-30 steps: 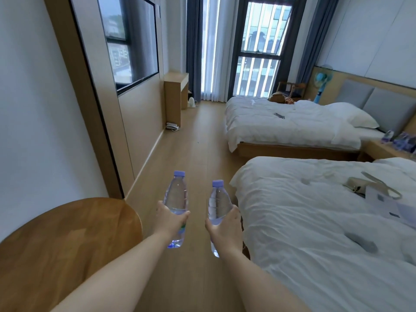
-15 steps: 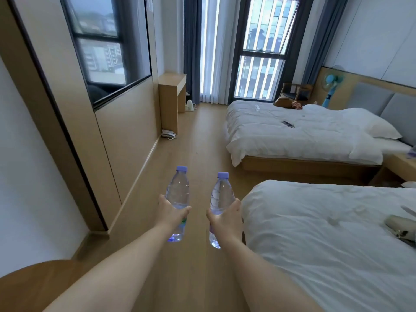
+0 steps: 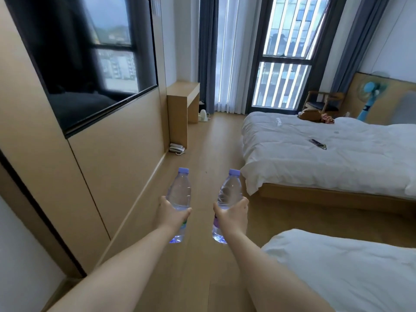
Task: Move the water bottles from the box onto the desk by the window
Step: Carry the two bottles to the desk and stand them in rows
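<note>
While you stand on the pale wooden floor (image 3: 202, 154), your left hand (image 3: 172, 213) has its fingers curled round a clear plastic water bottle with a lilac cap (image 3: 179, 194), held upright at 11 o'clock, and your right hand (image 3: 233, 213) grips a second clear lilac-capped bottle (image 3: 229, 192) at 1 o'clock, tilted slightly right. A light wooden desk (image 3: 183, 92) sits far ahead at 12 o'clock by the tall window (image 3: 283, 52); white-quilted beds (image 3: 315, 154) lie at 2 o'clock.
</note>
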Demonstrator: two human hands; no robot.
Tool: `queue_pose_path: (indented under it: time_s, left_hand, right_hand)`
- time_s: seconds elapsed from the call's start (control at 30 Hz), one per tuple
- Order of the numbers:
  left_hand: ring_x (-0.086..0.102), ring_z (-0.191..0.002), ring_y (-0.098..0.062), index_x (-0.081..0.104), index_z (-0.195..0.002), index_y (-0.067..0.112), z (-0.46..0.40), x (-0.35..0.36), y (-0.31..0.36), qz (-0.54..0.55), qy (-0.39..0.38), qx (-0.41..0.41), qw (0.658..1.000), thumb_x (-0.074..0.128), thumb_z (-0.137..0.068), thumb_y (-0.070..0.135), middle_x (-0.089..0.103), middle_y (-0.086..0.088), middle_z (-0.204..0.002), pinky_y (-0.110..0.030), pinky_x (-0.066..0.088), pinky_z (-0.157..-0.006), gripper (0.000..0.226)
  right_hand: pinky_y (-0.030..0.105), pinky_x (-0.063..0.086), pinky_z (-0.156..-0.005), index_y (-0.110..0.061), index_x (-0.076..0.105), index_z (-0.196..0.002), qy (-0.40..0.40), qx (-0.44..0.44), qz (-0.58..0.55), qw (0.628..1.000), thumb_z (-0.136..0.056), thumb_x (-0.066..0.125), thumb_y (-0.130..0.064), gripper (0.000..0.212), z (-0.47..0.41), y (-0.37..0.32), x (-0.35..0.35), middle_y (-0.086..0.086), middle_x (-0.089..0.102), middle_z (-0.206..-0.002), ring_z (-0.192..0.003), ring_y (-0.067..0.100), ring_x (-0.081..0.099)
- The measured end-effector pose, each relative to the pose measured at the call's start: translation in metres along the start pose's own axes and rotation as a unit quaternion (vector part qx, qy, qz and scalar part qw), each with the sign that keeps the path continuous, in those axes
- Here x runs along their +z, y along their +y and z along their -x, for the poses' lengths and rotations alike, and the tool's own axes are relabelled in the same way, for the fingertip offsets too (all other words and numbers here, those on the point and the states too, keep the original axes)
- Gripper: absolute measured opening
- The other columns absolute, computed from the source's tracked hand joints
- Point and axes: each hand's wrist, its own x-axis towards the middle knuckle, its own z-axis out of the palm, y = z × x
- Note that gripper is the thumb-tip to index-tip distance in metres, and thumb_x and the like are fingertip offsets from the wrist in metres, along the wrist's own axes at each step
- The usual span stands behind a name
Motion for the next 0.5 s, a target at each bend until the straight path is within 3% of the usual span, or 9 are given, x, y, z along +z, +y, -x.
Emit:
queue_pose_path:
  time_s: [0.17, 0.3, 0.5]
  left_hand:
    - [0.056, -0.086, -0.024, 0.04, -0.118, 0.005, -0.097, 0.042, 0.045, -0.029, 0.044, -0.007, 0.999, 0.083, -0.067, 0.026, 0.056, -0.004, -0.101, -0.031, 0.044, -0.078, 0.07]
    - [0.061, -0.098, -0.03, 0.039, -0.121, 0.004, -0.187, 0.085, 0.06, -0.027, 0.035, -0.022, 0.999, 0.084, -0.063, 0.036, 0.06, -0.012, -0.111, -0.039, 0.049, -0.087, 0.08]
    - [0.062, -0.094, -0.027, 0.038, -0.112, 0.011, -0.343, 0.133, 0.081, -0.07, 0.008, -0.006, 0.997, 0.08, -0.068, 0.035, 0.056, -0.002, -0.097, -0.031, 0.045, -0.077, 0.065]
  right_hand:
    - [0.029, 0.038, -0.075, -0.007, 0.035, -0.131, -0.007, -0.003, 0.002, 1.0, -0.08, 0.075, -0.035, 0.07, -0.104, -0.026, 0.02, 0.007, 0.045, -0.129, -0.092, 0.018, 0.048]
    - [0.029, 0.042, -0.078, -0.008, 0.035, -0.134, -0.006, -0.008, 0.01, 1.0, -0.078, 0.077, -0.036, 0.075, -0.19, -0.035, 0.052, 0.009, 0.046, -0.132, -0.106, 0.025, 0.057]
    - [0.03, 0.043, -0.086, -0.005, 0.037, -0.132, -0.01, -0.016, 0.031, 0.999, -0.075, 0.079, -0.035, 0.077, -0.336, -0.063, 0.122, 0.012, 0.049, -0.131, -0.112, 0.026, 0.056]
